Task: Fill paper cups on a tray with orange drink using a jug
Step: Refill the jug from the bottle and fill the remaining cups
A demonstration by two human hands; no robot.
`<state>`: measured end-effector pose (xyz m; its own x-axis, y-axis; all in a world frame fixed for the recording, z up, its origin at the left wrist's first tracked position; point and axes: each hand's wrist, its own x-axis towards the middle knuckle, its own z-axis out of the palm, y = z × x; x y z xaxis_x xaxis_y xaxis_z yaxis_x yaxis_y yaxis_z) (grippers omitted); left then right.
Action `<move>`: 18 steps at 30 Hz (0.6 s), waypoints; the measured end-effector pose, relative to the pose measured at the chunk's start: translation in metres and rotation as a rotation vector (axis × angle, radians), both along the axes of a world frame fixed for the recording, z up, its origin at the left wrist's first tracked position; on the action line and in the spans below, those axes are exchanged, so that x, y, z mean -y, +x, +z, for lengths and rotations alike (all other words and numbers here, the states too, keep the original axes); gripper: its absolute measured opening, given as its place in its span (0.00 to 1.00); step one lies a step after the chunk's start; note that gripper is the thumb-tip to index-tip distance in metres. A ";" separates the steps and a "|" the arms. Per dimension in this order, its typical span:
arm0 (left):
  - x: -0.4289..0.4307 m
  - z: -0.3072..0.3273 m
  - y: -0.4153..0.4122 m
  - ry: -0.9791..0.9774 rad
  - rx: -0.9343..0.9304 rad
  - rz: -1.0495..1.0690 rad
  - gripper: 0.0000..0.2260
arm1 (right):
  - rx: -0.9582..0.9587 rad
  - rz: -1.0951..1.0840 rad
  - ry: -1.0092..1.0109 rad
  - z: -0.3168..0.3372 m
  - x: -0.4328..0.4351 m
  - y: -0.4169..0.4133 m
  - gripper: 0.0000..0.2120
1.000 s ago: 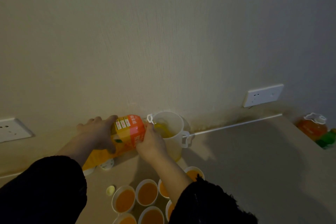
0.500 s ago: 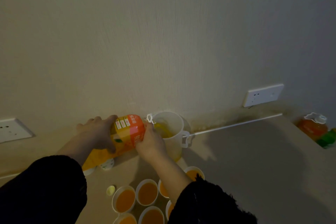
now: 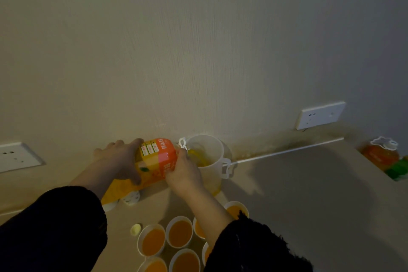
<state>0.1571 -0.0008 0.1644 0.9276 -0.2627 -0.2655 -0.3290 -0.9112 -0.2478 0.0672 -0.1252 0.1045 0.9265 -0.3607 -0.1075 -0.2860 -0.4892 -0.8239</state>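
An orange juice carton (image 3: pixel 154 160) lies tipped on its side, its top end at the rim of a white plastic jug (image 3: pixel 207 161) that stands against the wall. Yellow-orange liquid shows inside the jug. My left hand (image 3: pixel 119 160) grips the carton's body from the far side. My right hand (image 3: pixel 184 172) holds the carton's top end beside the jug. Several paper cups (image 3: pixel 180 234) filled with orange drink stand close together at the bottom, partly hidden by my right sleeve. The tray under them cannot be made out.
A small pale cap (image 3: pixel 135 229) lies left of the cups. Two white cups or lids (image 3: pixel 132 198) sit under the carton. An orange bottle (image 3: pixel 382 153) with a white cap stands far right beside a green item. Wall sockets (image 3: pixel 320 115) flank the scene.
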 end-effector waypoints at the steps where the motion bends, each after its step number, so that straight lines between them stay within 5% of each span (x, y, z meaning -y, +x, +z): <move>1: 0.000 0.000 0.000 0.002 0.003 -0.002 0.53 | 0.005 -0.001 0.001 0.000 0.000 0.000 0.28; 18: 0.002 0.006 -0.006 0.018 -0.006 -0.002 0.52 | -0.002 -0.011 -0.015 0.001 -0.002 -0.001 0.26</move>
